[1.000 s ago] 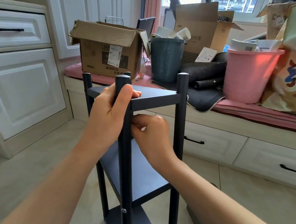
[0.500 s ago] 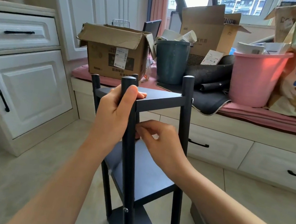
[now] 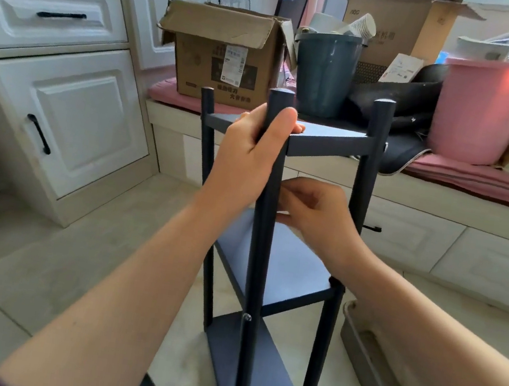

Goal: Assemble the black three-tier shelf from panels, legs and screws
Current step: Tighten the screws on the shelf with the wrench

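Note:
The black three-tier shelf (image 3: 327, 137) stands upright on the tiled floor right in front of me, with its middle panel (image 3: 285, 263) and bottom panel (image 3: 252, 374) in place. My left hand (image 3: 245, 158) grips the top of the near leg (image 3: 258, 259), thumb lying on the top panel. My right hand (image 3: 316, 215) is just under the top panel, to the right of that leg. Its thumb and fingertips pinch what seems to be a small screw against the leg, mostly hidden. A silver screw head (image 3: 247, 316) shows lower on the same leg.
A white cabinet (image 3: 69, 119) stands at the left. Behind the shelf, a window seat with drawers (image 3: 437, 240) carries a cardboard box (image 3: 220, 55), a blue-grey bin (image 3: 325, 71) and a pink bucket (image 3: 483, 108). A grey container (image 3: 368, 352) lies on the floor at the right.
My right hand's fingers have shifted slightly at the leg below the top panel. My left hand keeps its grip on the leg top. The view has moved closer.

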`<state>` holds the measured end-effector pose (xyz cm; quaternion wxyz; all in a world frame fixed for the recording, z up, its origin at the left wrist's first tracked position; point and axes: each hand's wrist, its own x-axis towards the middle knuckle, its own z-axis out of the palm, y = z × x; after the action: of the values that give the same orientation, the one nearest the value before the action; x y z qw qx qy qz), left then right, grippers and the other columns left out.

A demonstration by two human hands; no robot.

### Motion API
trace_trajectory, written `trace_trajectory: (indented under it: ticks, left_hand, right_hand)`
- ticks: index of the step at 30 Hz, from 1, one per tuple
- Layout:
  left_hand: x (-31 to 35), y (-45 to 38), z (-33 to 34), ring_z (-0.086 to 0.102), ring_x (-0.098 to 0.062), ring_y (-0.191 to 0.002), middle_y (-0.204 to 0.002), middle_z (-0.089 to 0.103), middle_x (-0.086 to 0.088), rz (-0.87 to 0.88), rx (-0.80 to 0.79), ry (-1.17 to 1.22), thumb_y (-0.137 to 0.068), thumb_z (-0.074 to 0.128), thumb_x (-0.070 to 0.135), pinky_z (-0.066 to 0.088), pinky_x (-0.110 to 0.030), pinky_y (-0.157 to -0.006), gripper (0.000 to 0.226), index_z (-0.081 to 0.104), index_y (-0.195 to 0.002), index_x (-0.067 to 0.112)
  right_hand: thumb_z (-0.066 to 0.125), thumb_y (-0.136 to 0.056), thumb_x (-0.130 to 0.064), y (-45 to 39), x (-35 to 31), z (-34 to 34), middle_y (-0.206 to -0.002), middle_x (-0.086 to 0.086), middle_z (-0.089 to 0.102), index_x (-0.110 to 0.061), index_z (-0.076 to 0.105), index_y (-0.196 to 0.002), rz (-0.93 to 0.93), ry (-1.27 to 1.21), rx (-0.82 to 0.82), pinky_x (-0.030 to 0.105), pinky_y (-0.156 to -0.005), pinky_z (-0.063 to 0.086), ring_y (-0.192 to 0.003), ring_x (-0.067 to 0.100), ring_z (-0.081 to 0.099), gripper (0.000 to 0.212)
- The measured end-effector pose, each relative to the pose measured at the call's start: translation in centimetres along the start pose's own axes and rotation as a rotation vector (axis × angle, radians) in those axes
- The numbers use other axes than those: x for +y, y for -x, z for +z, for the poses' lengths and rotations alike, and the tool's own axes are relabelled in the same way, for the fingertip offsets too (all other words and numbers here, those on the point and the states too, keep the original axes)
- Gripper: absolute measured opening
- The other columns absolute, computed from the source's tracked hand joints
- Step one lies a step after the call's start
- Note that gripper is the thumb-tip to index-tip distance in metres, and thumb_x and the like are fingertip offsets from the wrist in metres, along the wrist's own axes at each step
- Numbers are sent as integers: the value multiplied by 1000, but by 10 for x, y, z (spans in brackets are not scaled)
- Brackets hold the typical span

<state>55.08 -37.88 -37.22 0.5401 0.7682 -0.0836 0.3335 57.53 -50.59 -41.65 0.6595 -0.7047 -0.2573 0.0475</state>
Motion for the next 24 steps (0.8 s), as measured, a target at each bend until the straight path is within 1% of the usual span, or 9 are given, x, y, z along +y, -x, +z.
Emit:
trace_trajectory:
  ticks: [3,6,10,13,16,18,20,22,24]
  left_hand:
    - [-5,-5,-1,58,4,-91,-91,66,8,13,9,-1,-103,44,36,42,-6,-80,29,66,-95,20]
    - [-11,-11,-10,58,10,-84,-89,65,7,9,32,-21,-105,46,33,43,-5,-77,22,64,-96,24]
    - [-21,-15,-36,59,9,-82,-93,66,-2,-12,30,-46,-98,63,28,46,-5,-73,16,65,-103,13]
    - [-29,-16,-51,62,-1,-92,-102,65,-5,-15,-40,-117,-91,73,24,48,-8,-78,26,60,-111,12]
    - [-33,-22,-56,60,-7,-96,-107,63,-7,10,-99,-175,-91,73,26,51,-12,-83,36,56,-117,9]
    - [-36,-28,-62,58,-3,-97,-108,61,-5,35,-132,-196,-89,76,26,47,-9,-84,42,53,-120,8]
    - [-41,-34,-72,55,-1,-105,-116,58,0,43,-202,-254,-83,81,29,41,-3,-88,56,49,-126,12]
    - [-48,-36,-81,49,-5,-118,-128,52,1,39,-277,-291,-79,85,30,37,-2,-92,72,43,-135,14]
    - [-55,-37,-85,44,-12,-126,-134,47,1,64,-309,-322,-77,86,31,33,-4,-97,81,38,-139,13]
  right_hand:
    - [57,-97,-5,7,4,0,-82,3,75,-15,74,-92,-18,91,46,27,-76,60,-78,17,73,20]
    - [60,-95,-8,13,7,1,-76,1,73,-18,72,-89,-20,179,102,26,-74,60,-73,15,71,17]
    - [60,-95,-10,23,11,10,-74,-2,71,-17,71,-89,-24,271,118,31,-70,60,-71,13,68,14]
    - [60,-94,-10,33,15,27,-73,-5,69,-15,71,-86,-67,357,80,31,-65,58,-68,13,66,14]
    - [64,-91,-9,42,20,50,-72,-7,69,-16,71,-84,-176,428,52,25,-64,53,-68,10,66,12]
    - [64,-92,-11,46,29,65,-73,-6,70,-16,71,-89,-208,448,-22,26,-65,53,-69,11,66,10]
    - [61,-96,-19,51,44,82,-76,-9,69,-22,69,-93,-127,468,-164,25,-69,55,-74,8,67,9]
    - [58,-97,-22,52,65,101,-81,-11,69,-22,67,-94,-18,505,-301,24,-71,56,-79,5,67,10]
    - [56,-98,-20,49,88,125,-83,-8,69,-22,65,-92,35,532,-381,16,-71,53,-82,3,67,12]
